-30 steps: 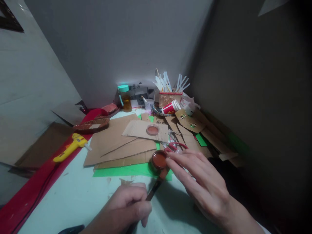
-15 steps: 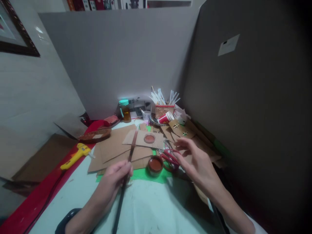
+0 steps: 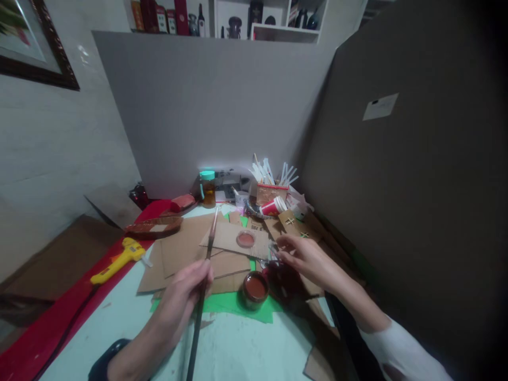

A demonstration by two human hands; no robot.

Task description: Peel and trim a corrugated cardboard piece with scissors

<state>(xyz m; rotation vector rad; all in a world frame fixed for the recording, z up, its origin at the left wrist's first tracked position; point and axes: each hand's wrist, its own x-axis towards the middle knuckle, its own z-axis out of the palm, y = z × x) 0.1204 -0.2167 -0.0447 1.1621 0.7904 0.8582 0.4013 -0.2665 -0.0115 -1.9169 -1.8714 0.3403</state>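
My left hand is closed around the dark handle of a paintbrush. The brush points away from me, its reddish bristles over the cardboard. My right hand reaches over the right side with thumb and fingers apart, close to a small greyish clear item I cannot make out. Beneath it, in shadow, lie red-handled scissors. An open jar of brown paint stands between my hands. Beyond the jar, a round lid with brown paint inside rests on a cardboard piece.
A yellow glue gun with its cord lies at left, near a brown woven tray. At the back stand a teal-capped bottle, a box of white sticks and a tipped red cup. Grey panels enclose the table.
My right hand has moved off the scissors handles, slightly left, with its fingers lower. The left hand still holds the paintbrush, its tip tilted slightly left. The view has shifted upward.
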